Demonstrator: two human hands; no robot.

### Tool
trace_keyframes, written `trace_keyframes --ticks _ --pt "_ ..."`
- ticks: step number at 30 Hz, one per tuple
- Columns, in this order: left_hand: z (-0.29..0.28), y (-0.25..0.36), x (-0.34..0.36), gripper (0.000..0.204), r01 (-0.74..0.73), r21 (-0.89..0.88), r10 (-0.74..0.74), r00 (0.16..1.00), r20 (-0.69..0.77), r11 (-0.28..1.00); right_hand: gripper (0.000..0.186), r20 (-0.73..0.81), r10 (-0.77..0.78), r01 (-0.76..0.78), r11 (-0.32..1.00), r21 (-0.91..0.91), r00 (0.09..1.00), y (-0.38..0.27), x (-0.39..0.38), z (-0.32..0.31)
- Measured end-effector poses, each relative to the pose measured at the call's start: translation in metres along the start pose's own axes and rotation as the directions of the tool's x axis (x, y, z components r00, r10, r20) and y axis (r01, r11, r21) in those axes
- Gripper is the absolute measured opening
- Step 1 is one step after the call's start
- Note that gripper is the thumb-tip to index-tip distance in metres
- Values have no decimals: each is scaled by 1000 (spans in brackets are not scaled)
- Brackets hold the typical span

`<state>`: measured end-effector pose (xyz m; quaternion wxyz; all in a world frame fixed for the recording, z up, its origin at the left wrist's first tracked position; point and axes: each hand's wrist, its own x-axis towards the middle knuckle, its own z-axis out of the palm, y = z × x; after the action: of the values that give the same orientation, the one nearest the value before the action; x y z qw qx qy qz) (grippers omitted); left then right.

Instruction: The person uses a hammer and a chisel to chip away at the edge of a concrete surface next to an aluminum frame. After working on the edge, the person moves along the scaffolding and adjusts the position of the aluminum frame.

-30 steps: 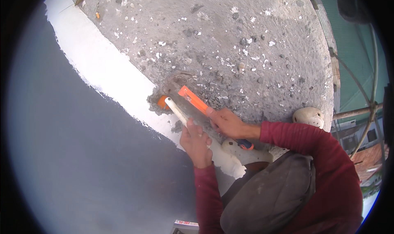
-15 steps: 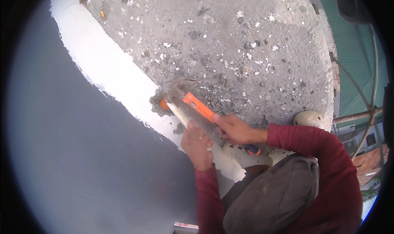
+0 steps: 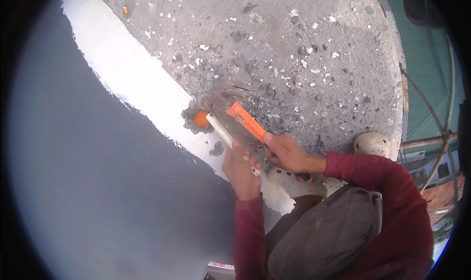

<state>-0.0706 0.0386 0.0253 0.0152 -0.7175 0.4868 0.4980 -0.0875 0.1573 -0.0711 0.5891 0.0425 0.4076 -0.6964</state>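
Left hand (image 3: 241,171) curls round a white pipe (image 3: 222,131), right hand (image 3: 287,153) grips an orange tool (image 3: 251,125); both things slant beside an orange piece (image 3: 200,118) in rough mortar (image 3: 190,114). Probably positioning the pipe; the next move calls for steady aim.

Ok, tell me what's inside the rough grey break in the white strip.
Inside the break, an orange surface shows; the end of the white tube in the left hand appears beside it. Whatever lies behind the orange is covered.
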Motion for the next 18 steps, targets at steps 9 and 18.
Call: trace_keyframes --ticks 9,18 --pt "2 1 1 36 -8 -118 4 999 -37 993 69 122 413 -424 901 88 903 -25 6 -16" --pt "-3 -10 1 24 -19 17 19 999 -27 1000 68 -79 91 -79 986 150 993 -8 3 -6"
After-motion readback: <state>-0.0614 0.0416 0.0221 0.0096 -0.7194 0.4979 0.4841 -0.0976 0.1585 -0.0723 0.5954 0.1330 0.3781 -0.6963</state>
